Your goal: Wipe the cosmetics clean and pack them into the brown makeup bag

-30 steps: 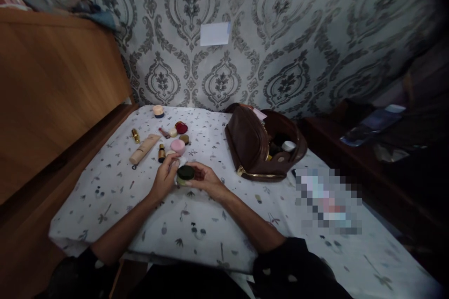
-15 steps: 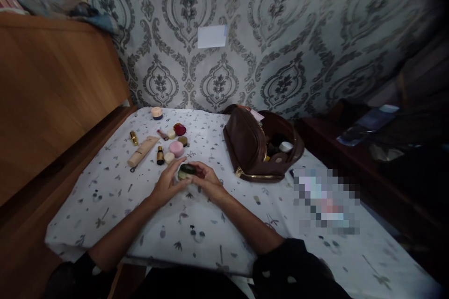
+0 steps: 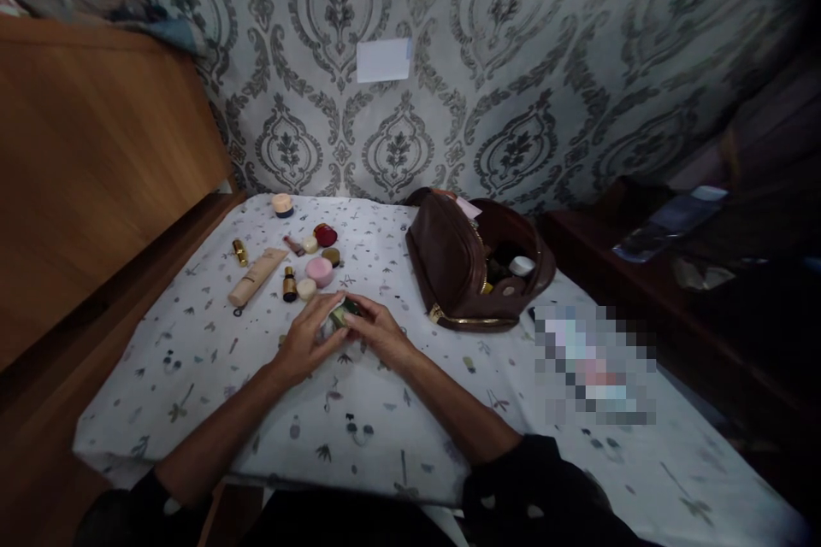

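Note:
My left hand point(image 3: 308, 339) and my right hand point(image 3: 378, 327) meet above the near middle of the bed-like surface, both closed around a small green container point(image 3: 343, 314). Something white and soft-looking, perhaps a tissue point(image 3: 327, 326), shows between the container and my left palm. Fingers cover much of both. Just beyond my left hand lie a cream round jar point(image 3: 306, 289), a pink jar point(image 3: 319, 272) and a small dark bottle with a gold cap point(image 3: 290, 284). A beige squeeze tube point(image 3: 257, 275) rests to their left.
An open brown cosmetic bag point(image 3: 449, 265) stands right of my hands, with items inside. Farther back are a peach-lidded jar point(image 3: 281, 205), a red compact point(image 3: 326, 235) and a gold tube point(image 3: 239, 252). A blurred-out object point(image 3: 593, 367) lies at right. A wooden cabinet point(image 3: 103, 162) borders the left.
The green container has been turned between my hands, with its dark face now less visible and my fingers closer around it. The view has shifted slightly; the other items stay put.

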`<control>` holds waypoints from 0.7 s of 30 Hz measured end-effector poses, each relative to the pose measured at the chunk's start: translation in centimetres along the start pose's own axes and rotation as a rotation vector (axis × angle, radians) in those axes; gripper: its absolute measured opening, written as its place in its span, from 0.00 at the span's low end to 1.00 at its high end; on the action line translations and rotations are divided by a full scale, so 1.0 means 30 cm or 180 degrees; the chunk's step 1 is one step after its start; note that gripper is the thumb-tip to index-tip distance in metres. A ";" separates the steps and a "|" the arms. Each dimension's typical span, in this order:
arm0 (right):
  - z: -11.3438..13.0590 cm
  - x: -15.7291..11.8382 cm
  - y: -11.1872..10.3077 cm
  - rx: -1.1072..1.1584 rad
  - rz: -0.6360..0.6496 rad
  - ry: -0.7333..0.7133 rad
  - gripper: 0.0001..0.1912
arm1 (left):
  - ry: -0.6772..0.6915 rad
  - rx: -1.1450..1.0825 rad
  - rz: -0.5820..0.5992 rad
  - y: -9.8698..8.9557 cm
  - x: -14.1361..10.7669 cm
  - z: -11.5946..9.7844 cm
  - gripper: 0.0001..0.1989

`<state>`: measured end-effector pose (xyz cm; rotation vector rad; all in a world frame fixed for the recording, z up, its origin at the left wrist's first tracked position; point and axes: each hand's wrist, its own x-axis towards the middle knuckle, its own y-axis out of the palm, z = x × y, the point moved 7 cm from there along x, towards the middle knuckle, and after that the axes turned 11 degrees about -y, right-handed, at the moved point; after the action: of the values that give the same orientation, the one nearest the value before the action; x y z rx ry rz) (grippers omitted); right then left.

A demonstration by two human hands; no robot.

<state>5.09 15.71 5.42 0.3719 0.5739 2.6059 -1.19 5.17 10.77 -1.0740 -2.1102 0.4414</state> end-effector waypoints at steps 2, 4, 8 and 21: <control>-0.008 -0.002 0.003 0.0194 0.0068 0.0108 0.28 | 0.0006 -0.0018 -0.0015 -0.008 0.001 -0.008 0.22; -0.015 -0.005 0.009 0.0336 0.0159 0.0220 0.28 | -0.0012 0.0001 -0.0046 -0.016 0.001 -0.011 0.20; -0.018 -0.009 0.014 0.0278 0.0235 0.0302 0.26 | 0.0073 0.0185 0.0012 -0.010 -0.006 -0.006 0.22; -0.003 -0.008 0.016 0.0039 0.0020 0.0327 0.24 | 0.0888 0.0721 -0.0394 -0.003 -0.024 -0.060 0.22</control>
<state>5.09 15.18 5.51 0.2450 0.6242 2.6404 0.35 4.49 11.74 -0.8187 -1.8198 0.4320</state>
